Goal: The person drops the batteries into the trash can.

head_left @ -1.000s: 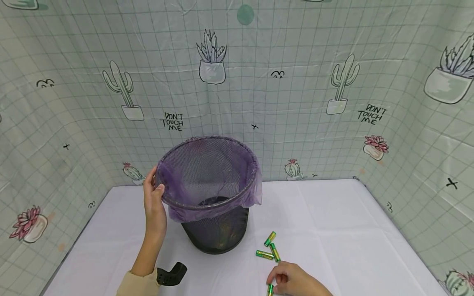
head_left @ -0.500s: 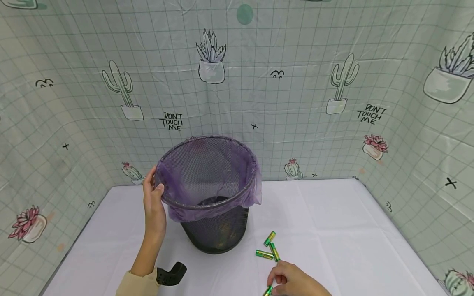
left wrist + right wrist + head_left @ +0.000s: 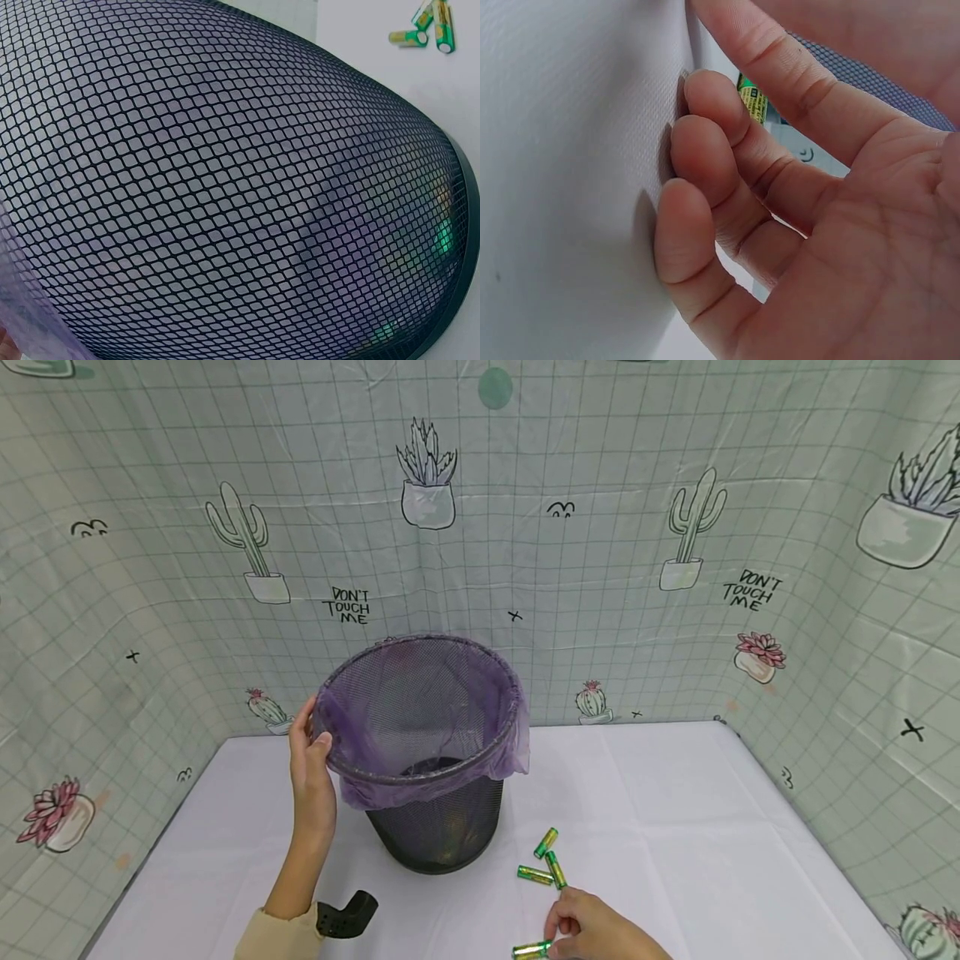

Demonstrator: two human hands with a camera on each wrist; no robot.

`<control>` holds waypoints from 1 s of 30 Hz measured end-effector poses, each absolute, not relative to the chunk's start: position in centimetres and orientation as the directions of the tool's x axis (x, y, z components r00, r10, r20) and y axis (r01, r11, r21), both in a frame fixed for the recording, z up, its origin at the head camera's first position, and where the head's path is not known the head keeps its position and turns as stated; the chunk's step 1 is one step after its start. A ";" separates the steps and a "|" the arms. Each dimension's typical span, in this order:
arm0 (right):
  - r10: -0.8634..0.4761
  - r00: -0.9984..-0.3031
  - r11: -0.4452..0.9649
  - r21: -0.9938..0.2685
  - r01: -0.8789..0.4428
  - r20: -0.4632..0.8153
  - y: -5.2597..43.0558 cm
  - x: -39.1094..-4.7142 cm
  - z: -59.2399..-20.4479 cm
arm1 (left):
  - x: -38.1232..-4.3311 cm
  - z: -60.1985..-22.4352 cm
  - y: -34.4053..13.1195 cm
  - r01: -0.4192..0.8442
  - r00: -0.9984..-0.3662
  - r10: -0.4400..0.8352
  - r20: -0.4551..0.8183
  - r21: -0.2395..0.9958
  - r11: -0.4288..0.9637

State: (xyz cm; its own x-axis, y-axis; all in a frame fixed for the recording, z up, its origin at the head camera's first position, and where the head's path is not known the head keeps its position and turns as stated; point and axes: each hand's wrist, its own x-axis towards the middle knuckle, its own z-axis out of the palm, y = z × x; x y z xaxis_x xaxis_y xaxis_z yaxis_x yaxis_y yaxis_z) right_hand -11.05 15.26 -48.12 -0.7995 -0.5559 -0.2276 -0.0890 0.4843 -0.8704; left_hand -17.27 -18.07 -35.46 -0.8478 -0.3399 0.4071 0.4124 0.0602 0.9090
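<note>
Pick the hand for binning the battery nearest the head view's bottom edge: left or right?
Right, I'd say: the right hand is at one end of that battery, while the left hand grips the bin at its rim.

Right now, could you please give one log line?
left hand: holds purple-lined black mesh bin; right hand: pinches green cylindrical battery; three more batteries: on white cloth

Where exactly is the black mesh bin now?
In the head view, the bin is on the white table, left of three clustered batteries, with the left hand holding it.
</note>
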 end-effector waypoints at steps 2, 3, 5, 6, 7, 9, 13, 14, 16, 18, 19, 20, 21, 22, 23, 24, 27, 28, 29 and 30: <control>-0.554 -0.800 0.489 -0.868 -0.089 -0.230 15.3 -11.1 -48.1 | -17.3 -35.5 -18.1 0.413 -0.848 -0.339 0.407 0.909 0.059; -0.552 -0.801 0.492 -0.866 -0.089 -0.231 15.3 -11.1 -48.1 | -17.3 -35.5 -18.1 0.412 -0.849 -0.338 0.407 0.909 0.059; -0.548 -0.803 0.496 -0.864 -0.088 -0.233 15.3 -11.1 -48.1 | -17.3 -35.5 -18.1 0.411 -0.850 -0.335 0.406 0.910 0.060; -0.547 -0.805 0.500 -0.861 -0.092 -0.231 15.3 -11.1 -48.2 | -17.3 -35.5 -18.1 0.410 -0.851 -0.335 0.405 0.910 0.061; -0.546 -0.806 0.503 -0.859 -0.097 -0.228 15.3 -11.1 -48.2 | -17.3 -35.5 -18.1 0.408 -0.851 -0.334 0.404 0.911 0.062; -0.544 -0.808 0.507 -0.856 -0.102 -0.226 15.3 -11.1 -48.3 | -17.3 -35.5 -18.1 0.404 -0.853 -0.334 0.401 0.913 0.066; -0.539 -0.810 0.510 -0.855 -0.097 -0.230 15.2 -11.1 -48.2 | -17.2 -35.4 -18.1 0.396 -0.856 -0.334 0.395 0.915 0.068; -0.540 -0.809 0.508 -0.856 -0.095 -0.231 15.2 -11.1 -48.2 | -17.2 -35.4 -18.1 0.396 -0.856 -0.334 0.395 0.916 0.069; -0.541 -0.808 0.506 -0.858 -0.091 -0.233 15.2 -11.1 -48.2 | -17.2 -35.4 -18.1 0.397 -0.855 -0.335 0.395 0.915 0.067; -0.546 -0.805 0.499 -0.862 -0.092 -0.231 15.2 -11.2 -48.2 | -17.2 -35.5 -18.1 0.399 -0.855 -0.336 0.396 0.915 0.064; -0.549 -0.804 0.493 -0.865 -0.089 -0.230 15.3 -11.2 -48.2 | -17.2 -35.5 -18.1 0.399 -0.854 -0.336 0.397 0.915 0.065; -0.550 -0.803 0.490 -0.867 -0.086 -0.231 15.3 -11.2 -48.2 | -17.3 -35.5 -18.1 0.399 -0.854 -0.337 0.396 0.915 0.064; -0.550 -0.802 0.488 -0.869 -0.080 -0.234 15.4 -11.3 -48.3 | -17.2 -35.5 -18.1 0.399 -0.854 -0.337 0.396 0.915 0.065; -0.550 -0.801 0.485 -0.871 -0.074 -0.238 15.4 -11.3 -48.3 | -17.2 -35.5 -18.1 0.399 -0.854 -0.337 0.396 0.915 0.065; -0.550 -0.800 0.483 -0.873 -0.070 -0.241 15.5 -11.4 -48.3 | -17.2 -35.5 -18.1 0.398 -0.854 -0.337 0.396 0.915 0.066; -0.549 -0.800 0.483 -0.873 -0.067 -0.243 15.5 -11.4 -48.3 | -17.2 -35.5 -18.1 0.397 -0.854 -0.338 0.395 0.915 0.068; -0.553 -0.798 0.484 -0.872 -0.074 -0.239 15.6 -11.6 -48.2 | -17.3 -35.5 -18.1 0.396 -0.854 -0.338 0.396 0.915 0.069; -0.556 -0.798 0.484 -0.871 -0.084 -0.232 15.6 -11.6 -48.2 | -17.3 -35.5 -18.1 0.397 -0.854 -0.338 0.396 0.915 0.070; -0.559 -0.799 0.484 -0.870 -0.097 -0.222 15.6 -11.7 -48.1 | -17.3 -35.5 -18.1 0.398 -0.853 -0.338 0.397 0.915 0.070; -0.562 -0.801 0.482 -0.869 -0.112 -0.208 15.7 -11.7 -48.0 | -17.3 -35.5 -18.1 0.399 -0.853 -0.338 0.398 0.914 0.069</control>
State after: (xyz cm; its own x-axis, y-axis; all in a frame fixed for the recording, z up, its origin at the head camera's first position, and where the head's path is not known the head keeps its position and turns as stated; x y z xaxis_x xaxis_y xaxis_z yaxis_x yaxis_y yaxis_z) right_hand -11.70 15.68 -47.96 -0.8005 -0.5619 -0.2084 -0.1124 0.4824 -0.8687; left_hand -17.27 -18.09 -35.48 -0.8527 -0.3385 0.3979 0.3990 0.0694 0.9143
